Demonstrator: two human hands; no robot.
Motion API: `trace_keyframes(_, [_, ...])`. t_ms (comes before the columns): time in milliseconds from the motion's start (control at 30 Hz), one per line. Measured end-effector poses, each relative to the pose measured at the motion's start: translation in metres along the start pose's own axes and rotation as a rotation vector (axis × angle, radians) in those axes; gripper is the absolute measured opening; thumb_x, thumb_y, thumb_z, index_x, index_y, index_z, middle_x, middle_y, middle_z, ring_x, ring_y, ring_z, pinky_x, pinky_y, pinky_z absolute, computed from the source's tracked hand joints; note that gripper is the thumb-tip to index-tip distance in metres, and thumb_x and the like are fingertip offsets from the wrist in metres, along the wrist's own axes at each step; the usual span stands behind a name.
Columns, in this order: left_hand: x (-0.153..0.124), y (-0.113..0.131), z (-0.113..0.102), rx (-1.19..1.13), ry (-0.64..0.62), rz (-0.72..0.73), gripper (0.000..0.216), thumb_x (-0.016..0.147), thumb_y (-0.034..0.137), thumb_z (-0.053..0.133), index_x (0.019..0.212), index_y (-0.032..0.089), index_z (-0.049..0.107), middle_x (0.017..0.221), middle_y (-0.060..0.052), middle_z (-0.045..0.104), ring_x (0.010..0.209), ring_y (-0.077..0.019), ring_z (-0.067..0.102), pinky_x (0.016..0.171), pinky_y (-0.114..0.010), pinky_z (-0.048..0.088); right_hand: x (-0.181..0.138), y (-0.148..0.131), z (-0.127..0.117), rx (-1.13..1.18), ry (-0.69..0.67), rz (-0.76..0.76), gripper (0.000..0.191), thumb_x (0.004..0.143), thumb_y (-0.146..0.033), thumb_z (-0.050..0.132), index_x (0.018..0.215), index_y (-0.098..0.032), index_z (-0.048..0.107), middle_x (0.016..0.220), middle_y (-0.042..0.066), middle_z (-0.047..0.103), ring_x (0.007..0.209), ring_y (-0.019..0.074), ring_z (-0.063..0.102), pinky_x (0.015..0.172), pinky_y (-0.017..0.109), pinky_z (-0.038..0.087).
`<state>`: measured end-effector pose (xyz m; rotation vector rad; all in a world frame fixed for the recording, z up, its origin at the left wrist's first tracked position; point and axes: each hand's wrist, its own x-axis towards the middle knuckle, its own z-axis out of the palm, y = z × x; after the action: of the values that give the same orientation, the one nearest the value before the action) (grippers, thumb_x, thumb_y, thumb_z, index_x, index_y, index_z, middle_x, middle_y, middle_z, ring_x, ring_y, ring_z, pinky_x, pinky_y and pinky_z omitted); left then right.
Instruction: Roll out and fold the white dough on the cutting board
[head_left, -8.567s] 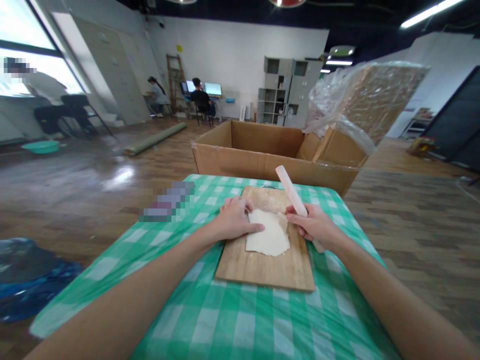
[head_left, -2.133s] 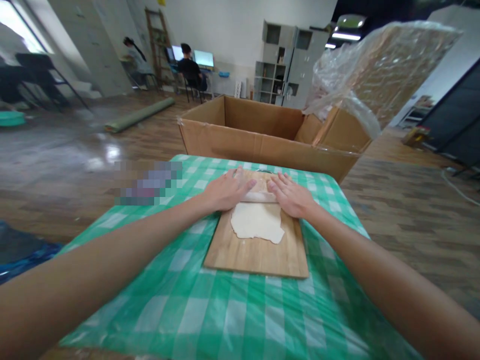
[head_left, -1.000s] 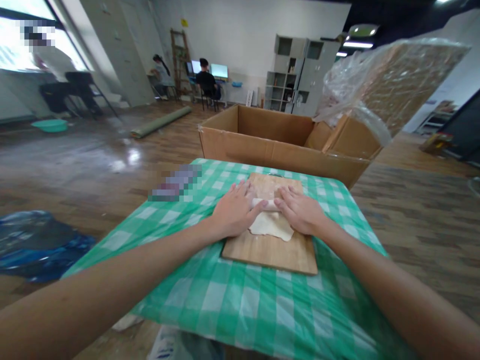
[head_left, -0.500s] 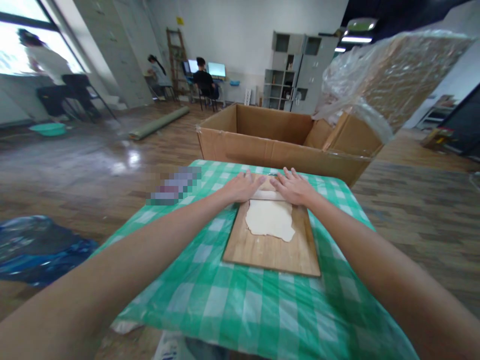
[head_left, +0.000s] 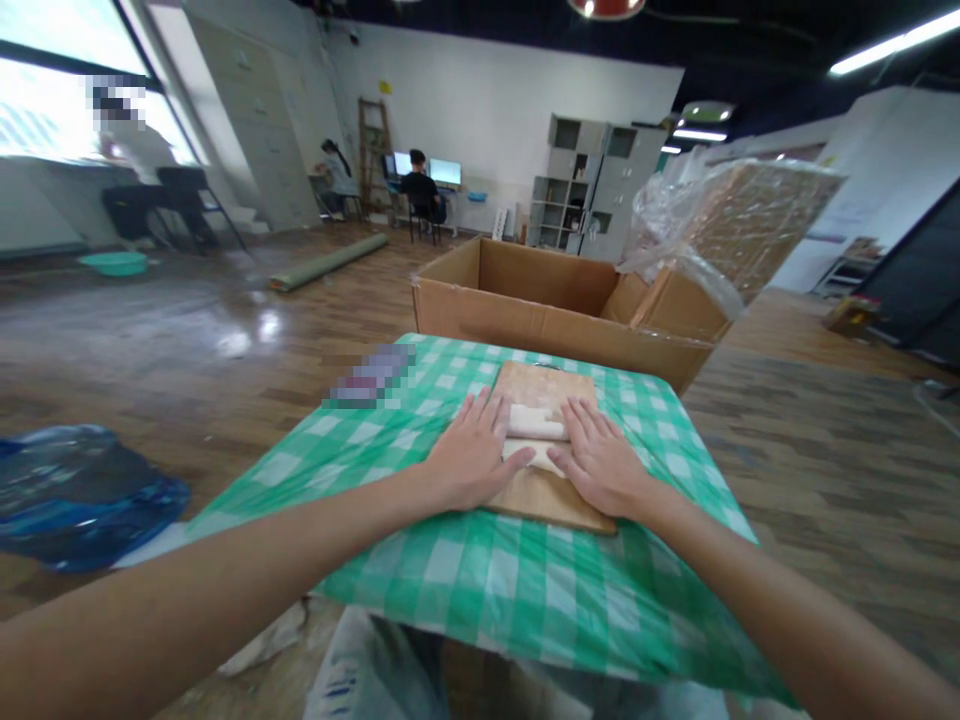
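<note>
A pale wooden rolling pin [head_left: 535, 424] lies crosswise on a wooden cutting board [head_left: 541, 382]. My left hand [head_left: 472, 450] rests over its left end, fingers stretched forward and thumb pointing inward. On the right end lies my right hand [head_left: 602, 456], palm down, its fingers also straight. Both hands press from above rather than wrapping round the pin. Part of a sheet of cream-coloured dough [head_left: 540, 456] shows just below the pin, between my thumbs. My hands and the pin hide the rest of the sheet.
A green-and-white checked tablecloth [head_left: 420, 560] covers the table. A blurred flat item [head_left: 371, 376] lies at its left edge. Beyond stands a large open cardboard box [head_left: 540, 312] with plastic wrap. A blue plastic bag [head_left: 82, 500] is on the floor at left. Several people sit farther back.
Both hands and the rolling pin have come toward me down the board, now covering most of the dough. The view has tilted up slightly.
</note>
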<state>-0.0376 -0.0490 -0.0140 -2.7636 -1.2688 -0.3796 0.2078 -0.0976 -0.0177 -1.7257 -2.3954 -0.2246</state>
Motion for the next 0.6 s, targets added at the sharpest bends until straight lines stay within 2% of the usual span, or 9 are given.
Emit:
trace_keyframes(100, [-0.014,0.006,-0.006,-0.008,-0.038,0.015,0.094,0.102,0.072,0.017,0.163,0.002,0.031,0.171,-0.021,0.029,0.162,-0.0368,0.011,0.131,-0.051,0.01,-0.018,-0.006,-0.002,0.011,0.014,-0.028,0.086,0.106,-0.066,0.019,0.166,-0.004,0.023,0.172,0.02,0.021,0.162,0.0326,0.014,0.129,0.054,0.02])
trace_keyframes(200, [-0.008,0.003,-0.008,-0.027,-0.06,0.011,0.095,0.102,0.073,0.015,0.164,0.001,0.029,0.171,-0.022,0.028,0.162,-0.0371,0.013,0.13,-0.053,0.011,-0.015,-0.005,-0.005,0.041,-0.004,-0.012,0.087,0.106,-0.067,0.019,0.167,-0.005,0.023,0.172,0.02,0.023,0.162,0.0321,0.015,0.129,0.054,0.021])
trace_keyframes(367, [0.023,-0.01,-0.005,-0.039,-0.06,0.008,0.098,0.101,0.076,0.013,0.162,0.003,0.035,0.168,-0.021,0.033,0.161,-0.0361,0.021,0.13,-0.051,0.011,0.022,0.016,-0.003,0.087,-0.076,0.009,0.085,0.107,-0.065,0.011,0.165,-0.006,0.031,0.171,0.018,0.028,0.16,0.032,0.021,0.128,0.052,0.026])
trace_keyframes(433, [0.038,-0.017,-0.002,-0.031,-0.066,0.009,0.094,0.101,0.075,0.011,0.159,0.007,0.042,0.167,-0.019,0.038,0.16,-0.0343,0.023,0.13,-0.05,0.012,0.039,0.028,0.002,0.076,-0.076,-0.042,0.082,0.108,-0.06,0.008,0.163,-0.005,0.033,0.17,0.018,0.03,0.16,0.0317,0.021,0.129,0.051,0.023])
trace_keyframes(533, [0.061,-0.031,0.008,-0.02,-0.074,0.035,0.085,0.103,0.071,0.01,0.154,0.017,0.052,0.163,-0.014,0.047,0.16,-0.0334,0.024,0.129,-0.052,0.014,0.062,0.047,0.013,0.023,-0.063,-0.143,0.071,0.11,-0.05,0.01,0.16,-0.011,0.043,0.168,0.015,0.037,0.16,0.0333,0.022,0.129,0.057,0.021])
trace_keyframes(600, [0.077,-0.04,0.014,-0.025,-0.103,0.072,0.078,0.105,0.067,0.01,0.152,0.023,0.054,0.161,-0.011,0.05,0.159,-0.0336,0.025,0.127,-0.053,0.016,0.077,0.057,0.02,-0.008,-0.064,-0.162,0.067,0.11,-0.046,0.012,0.158,-0.014,0.047,0.167,0.013,0.039,0.159,0.0343,0.024,0.128,0.059,0.022])
